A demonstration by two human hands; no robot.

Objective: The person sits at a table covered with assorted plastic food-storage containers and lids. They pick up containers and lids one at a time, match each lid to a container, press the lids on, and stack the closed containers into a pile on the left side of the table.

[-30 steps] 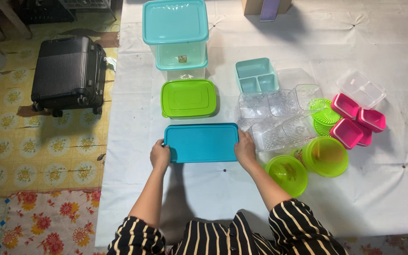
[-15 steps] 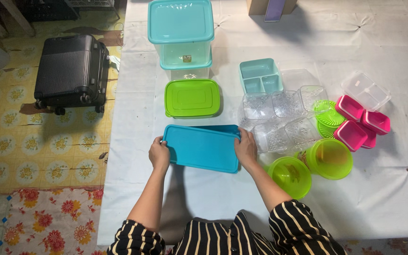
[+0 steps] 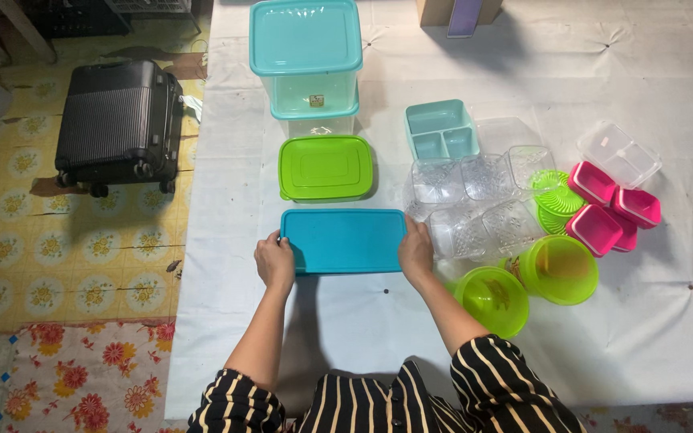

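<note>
Floor, far left: a black hard-shell suitcase (image 3: 118, 124) stands on the patterned yellow tiles, well apart from the bench (image 3: 667, 337) with its white cloth.
Left hand: your left hand (image 3: 274, 261) grips the left short edge of the flat blue rectangular plastic lid (image 3: 343, 240), fingers curled over the rim, thumb side underneath or behind; partly closed, holding only that lid.
Blue lid: it lies roughly level, low over the cloth or on it, I cannot tell which, directly in front of you, just below the green-lidded rectangular plastic box (image 3: 326, 168).
Behind: a stack of two clear tubs with pale turquoise lids (image 3: 306, 60) stands beyond the green box.
Right hand: your right hand (image 3: 416, 252) clasps the right short edge of the same lid, fingers wrapped on the rim, partly closed, nothing else in it.
Right of the hand: clear patterned plastic containers (image 3: 475, 204) sit just beside your knuckles; a pale turquoise divided tray (image 3: 440, 128) lies behind them.
Further right: two lime-green translucent bowls (image 3: 527, 281), then pink square boxes (image 3: 615, 212).
Risk, right side: your right hand is close to the clear containers, so a sideways swing of the lid could knock them into the green bowls.
Risk, grip: the lid is held only by its ends; a thin lid may flex and slip if one hand loosens.
</note>
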